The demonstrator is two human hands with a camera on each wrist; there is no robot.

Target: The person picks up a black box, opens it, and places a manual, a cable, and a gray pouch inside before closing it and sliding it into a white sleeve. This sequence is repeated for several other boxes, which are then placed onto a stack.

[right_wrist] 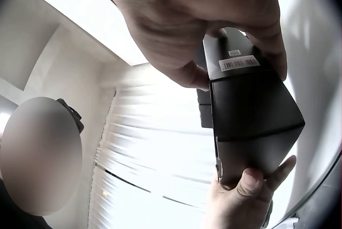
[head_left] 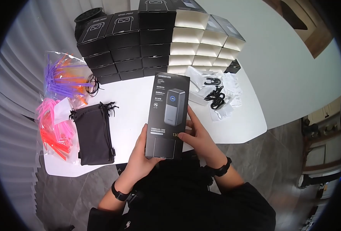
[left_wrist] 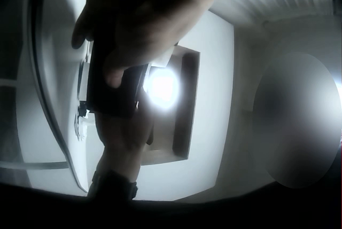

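A black power bank box [head_left: 166, 111], printed with a picture of a grey power bank, is held upright-facing over the table's front edge. My left hand [head_left: 141, 149] grips its lower left side, with the thumb at the bottom edge. On the right side my right hand [head_left: 201, 140] holds the box, its thumb on the front by the gold print. In the right wrist view, a white barcode label [right_wrist: 239, 63] shows on the box near my right fingers. The left wrist view is dark, with the box [left_wrist: 109, 82] between both hands.
Stacked black boxes [head_left: 126, 46] and white-sided boxes [head_left: 189, 36] line the back of the white table [head_left: 130, 94]. Black drawstring pouches [head_left: 93, 134] lie left, beside bags of colored sticks [head_left: 61, 82]. Black cables [head_left: 216, 98] and small plastic packets lie right.
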